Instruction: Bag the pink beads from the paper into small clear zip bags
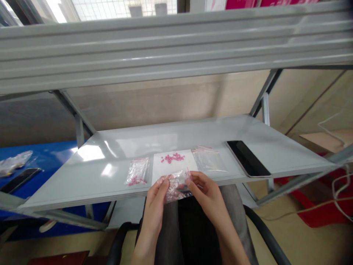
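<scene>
Between my two hands is a clear plastic zip bag (176, 184), held just off the table's front edge; some pink shows in it. My left hand (157, 197) pinches its left side between thumb and fingers. At the upper right corner my right hand (205, 191) grips the bag near its pink zip strip. Just beyond, small pink beads (172, 158) lie in a loose cluster on a white sheet of paper (160, 170). Left of the paper is another zip bag (138, 170) with several pink beads at its bottom. Flat clear bags (210, 160) lie to the right.
A dark-screened tablet or phone (248, 159) lies on the right of the grey-white table (110, 180). A metal shelf beam (171, 48) crosses above. At far left, a blue table (55, 156) carries a phone (20, 179) and a bag (16, 162).
</scene>
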`<state>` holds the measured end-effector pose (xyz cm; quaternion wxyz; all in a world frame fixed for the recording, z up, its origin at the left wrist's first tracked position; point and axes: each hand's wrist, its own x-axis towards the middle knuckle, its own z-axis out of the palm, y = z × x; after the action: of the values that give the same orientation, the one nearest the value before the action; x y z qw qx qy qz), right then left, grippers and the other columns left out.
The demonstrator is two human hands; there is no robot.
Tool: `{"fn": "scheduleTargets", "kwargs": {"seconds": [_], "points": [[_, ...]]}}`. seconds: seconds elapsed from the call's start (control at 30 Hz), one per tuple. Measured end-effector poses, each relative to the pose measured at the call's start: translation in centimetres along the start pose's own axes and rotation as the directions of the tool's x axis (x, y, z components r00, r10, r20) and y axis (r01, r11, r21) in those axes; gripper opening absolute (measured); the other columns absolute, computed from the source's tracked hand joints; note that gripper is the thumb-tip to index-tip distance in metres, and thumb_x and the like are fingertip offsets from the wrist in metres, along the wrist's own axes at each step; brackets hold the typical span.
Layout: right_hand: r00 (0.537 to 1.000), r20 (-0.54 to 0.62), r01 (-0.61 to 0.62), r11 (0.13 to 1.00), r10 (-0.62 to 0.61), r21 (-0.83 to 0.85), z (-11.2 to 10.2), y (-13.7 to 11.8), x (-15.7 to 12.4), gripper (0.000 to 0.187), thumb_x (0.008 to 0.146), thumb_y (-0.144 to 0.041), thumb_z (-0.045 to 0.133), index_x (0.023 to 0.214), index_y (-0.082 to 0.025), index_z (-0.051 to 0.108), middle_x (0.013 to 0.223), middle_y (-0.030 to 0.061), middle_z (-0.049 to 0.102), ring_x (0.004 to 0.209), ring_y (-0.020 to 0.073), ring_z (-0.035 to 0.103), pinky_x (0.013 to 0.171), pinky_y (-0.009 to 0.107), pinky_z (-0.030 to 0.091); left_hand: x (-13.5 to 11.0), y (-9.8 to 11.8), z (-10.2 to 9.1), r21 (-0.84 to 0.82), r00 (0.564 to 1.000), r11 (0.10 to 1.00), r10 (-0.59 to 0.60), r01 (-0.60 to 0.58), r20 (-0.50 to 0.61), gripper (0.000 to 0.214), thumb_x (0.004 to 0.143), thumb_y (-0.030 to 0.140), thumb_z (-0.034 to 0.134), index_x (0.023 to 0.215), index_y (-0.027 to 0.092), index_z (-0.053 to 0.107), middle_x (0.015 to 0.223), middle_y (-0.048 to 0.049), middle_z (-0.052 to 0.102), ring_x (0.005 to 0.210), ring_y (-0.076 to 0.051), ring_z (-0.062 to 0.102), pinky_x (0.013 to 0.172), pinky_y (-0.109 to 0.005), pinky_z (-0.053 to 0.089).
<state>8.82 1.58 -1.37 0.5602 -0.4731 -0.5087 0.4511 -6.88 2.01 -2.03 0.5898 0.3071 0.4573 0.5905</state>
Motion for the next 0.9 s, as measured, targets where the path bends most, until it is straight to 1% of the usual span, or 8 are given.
{"fn": "scheduleTargets", "kwargs": {"seconds": [0.13, 0.3, 0.57, 0.63, 0.73, 0.77, 0.83, 0.9], "points": [[0.995, 0.081, -0.066, 0.994, 0.059, 0.09, -0.6, -0.4, 0.2, 0.033, 0.085, -0.044, 0.072, 0.068, -0.017, 0.065, 0.06, -0.0017, 0.057, 0.057, 0.0114, 0.05, 0.057, 0.024, 0.04, -0.1, -0.4, 0.0, 0.054, 0.996, 0.996, 0.07, -0.073, 0.051, 0.04, 0.073, 0.049, 0.085, 0.091, 0.013, 0.079, 0.089, -0.0088, 0.077, 0.083, -0.021, 0.072, 0.075, -0.028, 0.057], [0.988, 0.079, -0.144, 0.979, 0.134, 0.145, -1.1, -0.1, 0.3, 0.035, 0.08, -0.047, 0.078, 0.067, -0.016, 0.068, 0.057, -0.0024, 0.056, 0.053, 0.0095, 0.043, 0.052, 0.024, 0.033, 0.3, -0.1, -0.9, 0.101, 0.991, 0.986, 0.134, -0.135, 0.013, 0.039, 0.071, 0.048, 0.086, 0.084, 0.013, 0.076, 0.073, -0.0042, 0.074, 0.064, -0.013, 0.065, 0.061, -0.02, 0.051], [0.952, 0.237, -0.25, 0.94, 0.195, 0.233, -1.0, -0.3, 0.0, 0.033, 0.075, -0.047, 0.084, 0.074, -0.015, 0.074, 0.061, 0.0003, 0.065, 0.052, 0.0101, 0.054, 0.05, 0.022, 0.045, 0.5, 0.7, -2.3, 0.257, 0.956, 0.938, 0.27, -0.233, -0.117, 0.035, 0.074, 0.044, 0.085, 0.093, 0.018, 0.073, 0.066, -0.0001, 0.071, 0.059, -0.013, 0.062, 0.059, -0.02, 0.048], [0.931, 0.29, -0.294, 0.924, 0.221, 0.243, -0.8, -0.3, 0.0, 0.033, 0.073, -0.046, 0.085, 0.076, -0.015, 0.074, 0.064, 0.0017, 0.069, 0.055, 0.0114, 0.059, 0.05, 0.022, 0.048, 0.1, 1.4, -2.3, 0.452, 0.883, 0.824, 0.446, -0.341, -0.147, 0.031, 0.078, 0.039, 0.082, 0.101, 0.021, 0.072, 0.079, -0.0015, 0.073, 0.068, -0.016, 0.065, 0.07, -0.025, 0.051], [0.924, 0.302, -0.314, 0.915, 0.233, 0.254, -0.5, -0.3, 0.0, 0.034, 0.073, -0.047, 0.085, 0.073, -0.016, 0.07, 0.064, 0.0012, 0.069, 0.056, 0.0113, 0.061, 0.05, 0.021, 0.049, -0.8, 2.4, -2.1, 0.715, 0.683, 0.511, 0.728, -0.477, -0.064, 0.021, 0.084, 0.03, 0.074, 0.103, 0.023, 0.072, 0.098, -0.0041, 0.071, 0.086, -0.02, 0.065, 0.087, -0.031, 0.049], [0.926, 0.297, -0.309, 0.918, 0.231, 0.25, -0.3, -0.3, 0.0, 0.035, 0.073, -0.046, 0.085, 0.072, -0.016, 0.068, 0.063, 0.0006, 0.068, 0.056, 0.0107, 0.06, 0.051, 0.02, 0.049, -1.2, 2.6, -2.0, 0.735, 0.651, 0.455, 0.759, -0.502, -0.025, 0.017, 0.085, 0.028, 0.072, 0.102, 0.023, 0.071, 0.098, -0.0037, 0.07, 0.086, -0.019, 0.064, 0.088, -0.03, 0.048], [0.933, 0.282, -0.29, 0.929, 0.221, 0.229, 0.0, -0.4, 0.0, 0.036, 0.073, -0.046, 0.086, 0.069, -0.016, 0.066, 0.06, -0.0013, 0.065, 0.052, 0.0085, 0.055, 0.049, 0.019, 0.046, -2.1, 2.8, -1.5, 0.73, 0.661, 0.424, 0.749, -0.536, 0.051, 0.01, 0.088, 0.024, 0.068, 0.098, 0.023, 0.069, 0.089, -0.0012, 0.068, 0.08, -0.017, 0.063, 0.081, -0.027, 0.048], [0.937, 0.276, -0.273, 0.94, 0.212, 0.205, 0.3, -0.5, -0.1, 0.035, 0.073, -0.044, 0.086, 0.069, -0.015, 0.066, 0.059, -0.0032, 0.061, 0.049, 0.0066, 0.049, 0.047, 0.018, 0.041, -3.0, 2.8, -0.9, 0.702, 0.718, 0.433, 0.677, -0.565, 0.16, 0.003, 0.089, 0.023, 0.067, 0.091, 0.023, 0.066, 0.078, 0.0014, 0.065, 0.071, -0.015, 0.061, 0.072, -0.023, 0.047]]}}
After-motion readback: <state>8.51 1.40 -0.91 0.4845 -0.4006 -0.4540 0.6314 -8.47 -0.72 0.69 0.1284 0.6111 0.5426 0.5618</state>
